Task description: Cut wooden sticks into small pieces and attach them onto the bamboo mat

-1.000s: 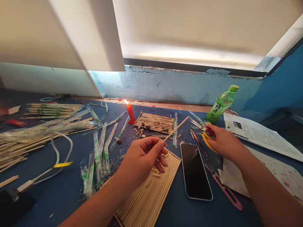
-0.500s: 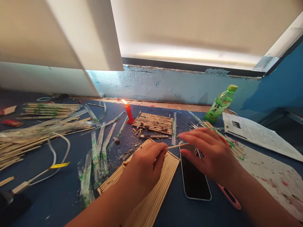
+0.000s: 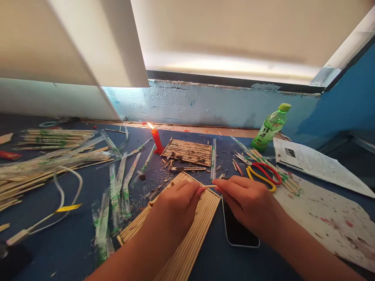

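Note:
A thin wooden stick, like a piece of chopstick, spans the gap between my hands. My left hand pinches one end, above a panel of sticks laid side by side. My right hand has its fingers closed on the other end, over a dark phone. Behind them lies a smaller stick panel with dark smudges, and a cutter knife in front of it. A lit red candle stands left of that panel.
Scissors with red and yellow handles lie to the right, near a green tea bottle and a printed sheet. Torn plastic wrappers, bundled chopsticks and a white cable spread over the left side.
My right hand has moved down and left, and its fingers have closed on the stick's free end. The scissors behind it have come into view. My left hand keeps its pinch.

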`<state>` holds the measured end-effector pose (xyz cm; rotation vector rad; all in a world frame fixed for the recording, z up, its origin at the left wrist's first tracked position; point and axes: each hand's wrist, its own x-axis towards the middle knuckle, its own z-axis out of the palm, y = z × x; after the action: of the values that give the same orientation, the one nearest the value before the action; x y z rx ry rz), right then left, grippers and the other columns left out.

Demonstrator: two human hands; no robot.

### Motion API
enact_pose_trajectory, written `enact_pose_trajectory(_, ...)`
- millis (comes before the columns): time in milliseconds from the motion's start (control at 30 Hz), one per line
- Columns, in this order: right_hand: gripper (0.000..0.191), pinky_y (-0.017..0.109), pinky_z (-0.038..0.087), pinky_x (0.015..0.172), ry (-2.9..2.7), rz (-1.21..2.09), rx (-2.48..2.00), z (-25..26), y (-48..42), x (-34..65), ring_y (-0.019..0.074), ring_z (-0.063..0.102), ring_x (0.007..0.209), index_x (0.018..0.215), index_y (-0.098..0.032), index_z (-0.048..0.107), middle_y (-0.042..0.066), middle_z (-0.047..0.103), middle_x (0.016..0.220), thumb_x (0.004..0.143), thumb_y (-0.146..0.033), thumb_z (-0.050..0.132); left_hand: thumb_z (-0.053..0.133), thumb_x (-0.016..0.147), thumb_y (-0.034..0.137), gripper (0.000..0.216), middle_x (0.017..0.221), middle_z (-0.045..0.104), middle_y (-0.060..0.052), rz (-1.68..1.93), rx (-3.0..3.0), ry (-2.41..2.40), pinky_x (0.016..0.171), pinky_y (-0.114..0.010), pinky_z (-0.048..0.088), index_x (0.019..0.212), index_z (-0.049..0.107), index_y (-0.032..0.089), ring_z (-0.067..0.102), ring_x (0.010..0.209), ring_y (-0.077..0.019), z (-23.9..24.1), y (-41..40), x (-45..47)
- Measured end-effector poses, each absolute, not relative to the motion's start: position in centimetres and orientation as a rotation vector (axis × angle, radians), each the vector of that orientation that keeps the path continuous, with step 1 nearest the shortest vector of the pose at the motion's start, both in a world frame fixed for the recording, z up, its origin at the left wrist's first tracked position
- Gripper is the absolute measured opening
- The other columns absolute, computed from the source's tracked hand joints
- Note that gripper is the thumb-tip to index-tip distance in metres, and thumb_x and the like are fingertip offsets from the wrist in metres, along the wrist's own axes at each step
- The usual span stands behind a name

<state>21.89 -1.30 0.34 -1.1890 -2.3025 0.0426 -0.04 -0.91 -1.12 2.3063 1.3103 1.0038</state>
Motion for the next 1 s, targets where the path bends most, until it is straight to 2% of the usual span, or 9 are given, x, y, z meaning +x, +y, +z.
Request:
enact_pose_trajectory(100,0.028,0.033,0.055,0.071,-2.246,0.043,-1.223,-0.3,-1.6,21.5,0.023,0.076,0.077,0.118,-0.016,0.077,0.009,0.078,0.089,0.108,-0.024,0.052,0.051,0.103,0.025,0.029,0.08,0.074,-0.004,1.014,2.258,1.351,0.067,-0.03,0.048,0.087,0.074,0.018,0.068,0.071,-0.0187,-0.8,-0.9,-0.3)
enact_pose_trajectory(200,0.026,0.032,0.056,0.075,-2.141,0.046,-1.243,-0.3,-1.6,21.7,0.0231,0.078,0.085,0.118,-0.016,0.075,0.01,0.081,0.097,0.107,-0.022,0.053,0.055,0.102,0.032,0.032,0.065,0.067,-0.001,0.961,2.092,1.428,0.058,-0.029,0.044,0.079,0.073,0.018,0.062,0.057,-0.0158,-0.1,-0.9,-0.3)
enact_pose_trajectory(267,0.021,0.029,0.055,0.077,-2.11,0.146,-1.224,0.2,-1.5,22.1,0.0196,0.077,0.087,0.116,-0.02,0.074,0.006,0.081,0.1,0.106,-0.021,0.055,0.056,0.101,0.039,0.035,0.06,0.064,0.001,0.903,1.788,1.385,0.052,-0.026,0.043,0.078,0.071,0.018,0.057,0.047,-0.0122,0.5,-0.7,-0.2)
enact_pose_trajectory(367,0.014,0.026,0.05,0.068,-2.128,0.335,-1.192,1.3,-1.6,22.7,0.0136,0.069,0.072,0.11,-0.025,0.068,-0.003,0.074,0.086,0.105,-0.023,0.055,0.057,0.1,0.047,0.036,0.067,0.069,0.0,0.809,1.211,1.126,0.036,-0.02,0.038,0.085,0.071,0.017,0.054,0.04,-0.0088,0.9,-0.1,0.0)
enact_pose_trajectory(433,0.009,0.027,0.047,0.064,-2.165,0.413,-1.166,1.7,-1.7,22.9,0.0126,0.062,0.067,0.107,-0.024,0.063,-0.004,0.067,0.079,0.105,-0.022,0.054,0.061,0.097,0.048,0.035,0.069,0.07,-0.001,0.745,0.98,0.949,0.029,-0.016,0.033,0.085,0.071,0.016,0.053,0.038,-0.0076,1.0,0.3,0.0)
enact_pose_trajectory(600,0.01,0.029,0.049,0.076,-2.281,0.51,-0.969,1.8,-1.6,22.8,0.0154,0.062,0.087,0.105,-0.022,0.066,0.002,0.067,0.097,0.103,-0.017,0.057,0.063,0.096,0.042,0.035,0.062,0.07,-0.003,0.584,0.851,0.783,0.025,-0.012,0.035,0.081,0.073,0.013,0.052,0.033,-0.0067,0.8,0.1,-0.4)
enact_pose_trajectory(767,0.01,0.031,0.051,0.078,-2.285,0.503,-0.939,1.6,-1.3,22.6,0.0174,0.06,0.089,0.104,-0.02,0.068,0.004,0.066,0.096,0.102,-0.016,0.059,0.058,0.101,0.04,0.037,0.062,0.071,-0.004,0.484,0.845,0.74,0.026,-0.011,0.039,0.085,0.075,0.011,0.054,0.035,-0.0065,0.6,-0.2,-0.3)
enact_pose_trajectory(1000,0.011,0.034,0.051,0.08,-2.294,0.512,-0.95,1.5,-1.2,22.9,0.0187,0.06,0.091,0.105,-0.019,0.069,0.005,0.066,0.098,0.103,-0.017,0.059,0.057,0.102,0.042,0.039,0.061,0.069,-0.003,0.446,0.835,0.743,0.027,-0.01,0.038,0.087,0.076,0.011,0.053,0.035,-0.0057,0.6,-0.2,-0.2)
